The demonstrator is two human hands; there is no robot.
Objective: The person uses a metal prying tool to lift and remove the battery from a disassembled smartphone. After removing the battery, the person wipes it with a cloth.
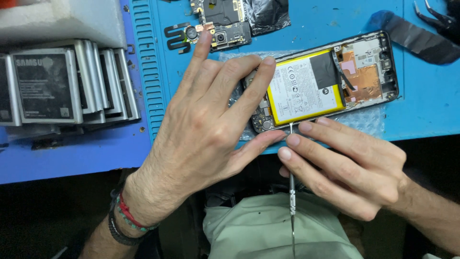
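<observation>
Bare hands, with red, green and black beaded bracelets around the left wrist

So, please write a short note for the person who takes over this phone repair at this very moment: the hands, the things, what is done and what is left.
Left hand: spread over the lower end of the opened phone, fingers pressing it down on the blue mat.
Right hand: pinches a thin metal tool, tip at the phone's lower edge beside the yellow-edged battery.
Done: back cover is off; battery and copper-coloured board area are exposed. A loose circuit board lies above on the mat.
Left: battery sits in the frame, not yet lifted.
Nearby: row of spare batteries at left, tweezers top right.
</observation>
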